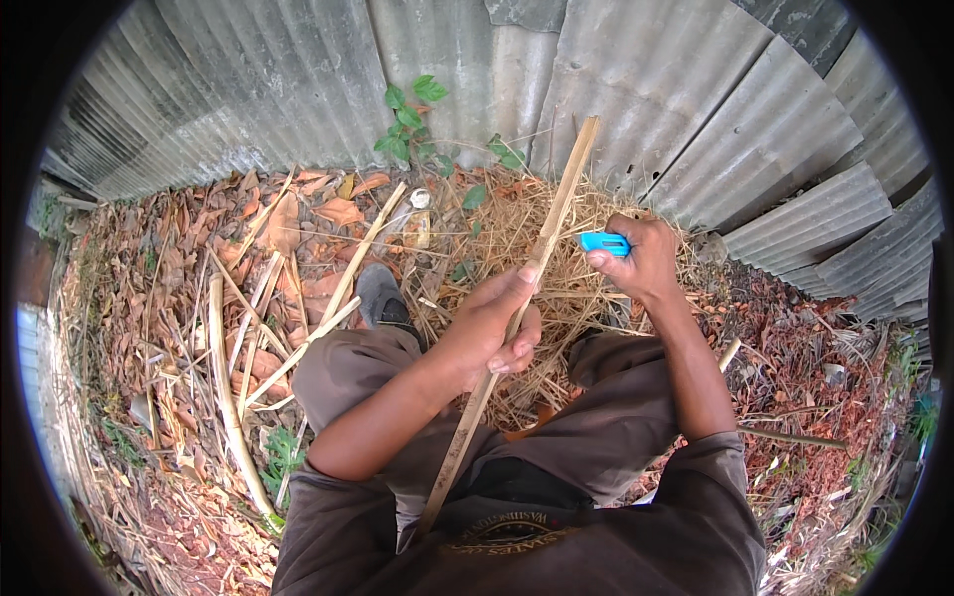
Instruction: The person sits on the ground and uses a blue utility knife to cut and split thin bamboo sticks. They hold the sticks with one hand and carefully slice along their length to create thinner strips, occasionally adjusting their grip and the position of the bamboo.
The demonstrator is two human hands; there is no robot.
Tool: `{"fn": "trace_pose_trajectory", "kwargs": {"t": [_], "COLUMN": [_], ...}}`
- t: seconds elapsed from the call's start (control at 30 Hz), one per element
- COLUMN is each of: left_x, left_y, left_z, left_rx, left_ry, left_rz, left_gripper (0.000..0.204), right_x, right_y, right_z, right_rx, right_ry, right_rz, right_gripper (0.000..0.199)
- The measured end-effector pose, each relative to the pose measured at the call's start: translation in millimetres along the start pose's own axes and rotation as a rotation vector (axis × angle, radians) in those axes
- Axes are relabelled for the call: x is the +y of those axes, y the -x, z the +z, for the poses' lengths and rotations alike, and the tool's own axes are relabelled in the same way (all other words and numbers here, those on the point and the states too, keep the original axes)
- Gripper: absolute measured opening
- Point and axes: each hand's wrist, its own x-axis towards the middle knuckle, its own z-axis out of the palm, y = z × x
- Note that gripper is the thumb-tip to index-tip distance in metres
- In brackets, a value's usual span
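A long, pale split strip of bamboo (563, 199) slants up and away from my lap, its lower end against my shirt. My left hand (495, 326) is wrapped round it near its middle. To the right of the strip, my right hand (641, 253) is closed round a bright blue utility knife (604, 243). The knife's front end points left at the strip, a small gap apart from it. Its blade is too small to make out. Thin straw-like shavings (527, 214) lie on the ground beneath both hands.
A corrugated metal fence (457, 74) stands just ahead, with a small green plant (405, 124) against it. Several pale bamboo lengths (231, 397) lie at the left among dry brown leaves (338, 211). My grey shoe (380, 298) rests between them and the shavings.
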Motion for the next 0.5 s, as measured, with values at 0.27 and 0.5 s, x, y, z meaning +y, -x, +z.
{"fn": "trace_pose_trajectory", "kwargs": {"t": [0.27, 0.5], "left_x": [-8, -23], "left_y": [-5, -6], "left_z": [-4, 2], "left_rx": [-0.148, -0.219], "left_ry": [0.294, 0.356], "left_rz": [-0.065, -0.135], "left_gripper": [0.029, 0.03], "right_x": [-5, 26], "right_y": [-5, -26], "right_z": [10, -5], "right_rx": [0.068, 0.156], "right_ry": [0.076, 0.093], "right_rz": [-0.119, 0.241], "right_gripper": [0.071, 0.069]}}
